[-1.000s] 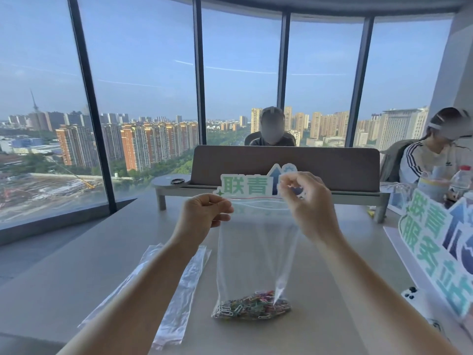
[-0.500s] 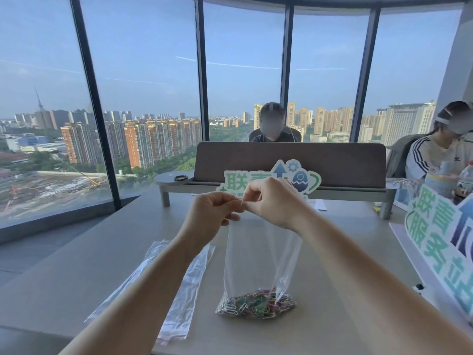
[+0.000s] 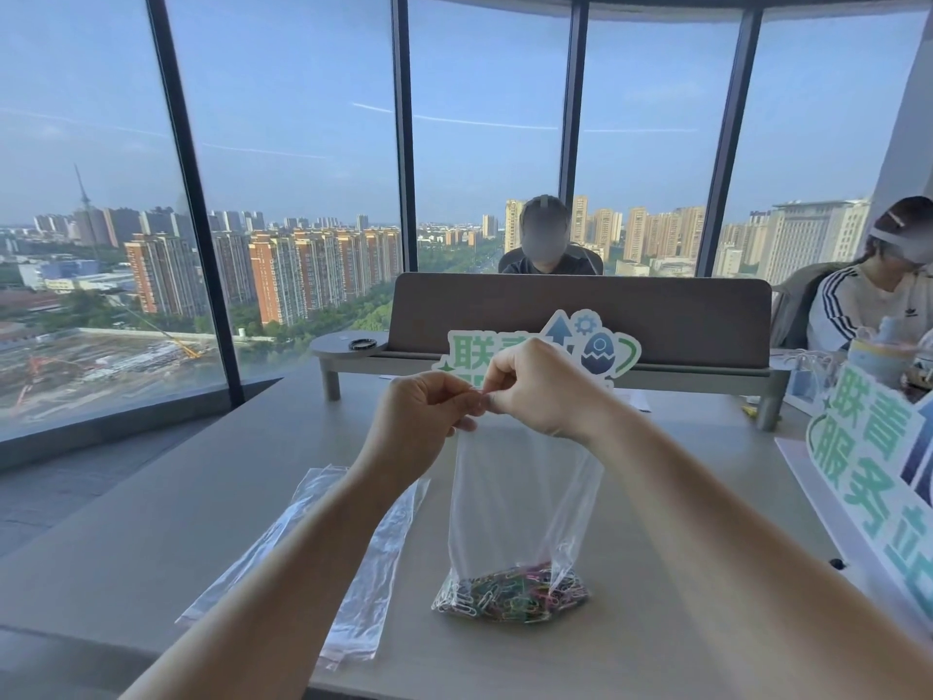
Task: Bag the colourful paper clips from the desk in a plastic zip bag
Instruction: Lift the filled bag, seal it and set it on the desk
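Observation:
A clear plastic zip bag hangs upright over the desk, its bottom resting on the surface. A heap of colourful paper clips fills the bottom of the bag. My left hand and my right hand pinch the bag's top edge, fingertips touching each other at the left corner of the seal. The seal strip itself is hidden by my fingers.
Two empty clear bags lie flat on the desk to the left. A brown divider on a grey riser crosses the back, with a green-and-blue sign before it. Another sign stands at the right. Two people sit beyond the divider.
My right hand slid left along the bag's top edge from the right corner until it met my left hand. The bag's top has drawn together.

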`<action>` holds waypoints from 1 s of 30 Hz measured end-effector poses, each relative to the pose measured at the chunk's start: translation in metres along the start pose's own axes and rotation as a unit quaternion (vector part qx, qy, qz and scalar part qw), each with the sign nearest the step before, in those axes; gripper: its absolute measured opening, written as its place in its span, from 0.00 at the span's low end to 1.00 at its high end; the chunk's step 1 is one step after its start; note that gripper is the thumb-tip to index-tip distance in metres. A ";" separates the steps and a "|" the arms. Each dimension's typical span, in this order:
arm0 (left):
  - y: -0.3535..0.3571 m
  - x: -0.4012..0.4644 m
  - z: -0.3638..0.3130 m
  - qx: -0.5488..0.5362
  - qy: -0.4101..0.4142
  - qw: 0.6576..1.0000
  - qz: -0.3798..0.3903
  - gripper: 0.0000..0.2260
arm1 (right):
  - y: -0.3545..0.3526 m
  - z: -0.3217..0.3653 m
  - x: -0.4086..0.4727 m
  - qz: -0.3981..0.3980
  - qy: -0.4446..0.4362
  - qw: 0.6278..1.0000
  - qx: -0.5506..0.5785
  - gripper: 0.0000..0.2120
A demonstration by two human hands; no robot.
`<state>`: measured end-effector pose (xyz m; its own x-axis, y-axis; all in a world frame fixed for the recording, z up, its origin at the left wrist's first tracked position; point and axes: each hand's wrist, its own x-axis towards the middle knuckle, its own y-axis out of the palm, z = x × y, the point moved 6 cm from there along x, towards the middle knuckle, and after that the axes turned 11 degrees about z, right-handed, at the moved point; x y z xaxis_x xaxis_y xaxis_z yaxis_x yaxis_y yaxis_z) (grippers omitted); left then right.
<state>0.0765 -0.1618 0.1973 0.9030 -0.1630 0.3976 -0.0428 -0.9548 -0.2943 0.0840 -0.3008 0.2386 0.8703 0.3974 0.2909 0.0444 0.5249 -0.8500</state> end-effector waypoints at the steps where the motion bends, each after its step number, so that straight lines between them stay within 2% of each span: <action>1: 0.000 0.000 0.000 0.004 0.000 1.000 -0.003 0.08 | 0.000 0.001 0.000 0.000 0.001 1.000 -0.002 0.07; 9: 0.000 -0.004 0.004 0.009 0.003 0.999 -0.042 0.04 | 0.004 0.003 -0.004 0.005 -0.002 1.000 -0.009 0.06; 23: -0.009 -0.005 0.018 0.002 -0.018 0.996 -0.087 0.12 | -0.007 -0.029 -0.022 -0.002 0.042 0.998 -0.045 0.03; 30: -0.012 -0.003 0.027 -0.015 -0.030 0.994 -0.103 0.11 | -0.013 -0.050 -0.030 -0.005 0.057 0.997 -0.057 0.04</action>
<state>0.0860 -0.1428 0.1762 0.9181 0.0507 0.3931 0.1332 -0.9735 -0.1856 0.0820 -0.3571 0.2191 0.9193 0.3006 0.2540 0.1036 0.4379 -0.8930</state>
